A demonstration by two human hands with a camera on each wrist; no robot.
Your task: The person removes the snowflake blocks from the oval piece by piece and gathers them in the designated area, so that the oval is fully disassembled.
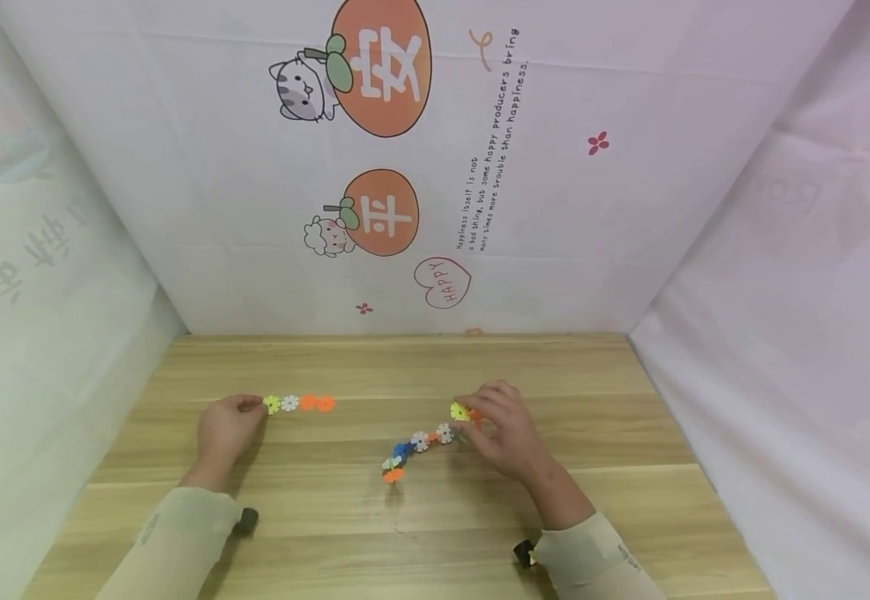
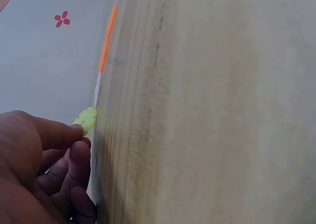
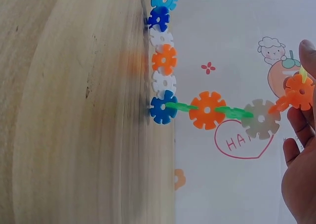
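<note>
My left hand (image 1: 228,429) pinches the yellow snowflake disc (image 1: 272,405) at the near end of a short chain. A white disc (image 1: 289,403) and two orange discs (image 1: 317,402) follow in line. In the left wrist view, thumb and finger hold that yellow disc's (image 2: 88,119) edge. My right hand (image 1: 510,433) holds the upper end of a longer chain of interlocking discs (image 1: 420,442), by a yellow disc (image 1: 460,412). In the right wrist view, orange (image 3: 207,110), grey-white (image 3: 260,119) and green pieces rise from a blue disc (image 3: 163,107) near the tabletop; fingertips there are partly cut off.
Both chains are over a wood-grain table (image 1: 315,542). White printed cloth (image 1: 555,208) stands behind it, and more cloth hangs at left and right. Small black devices (image 1: 246,522) sit at both sleeves. The longer chain's far end has an orange disc (image 1: 393,476).
</note>
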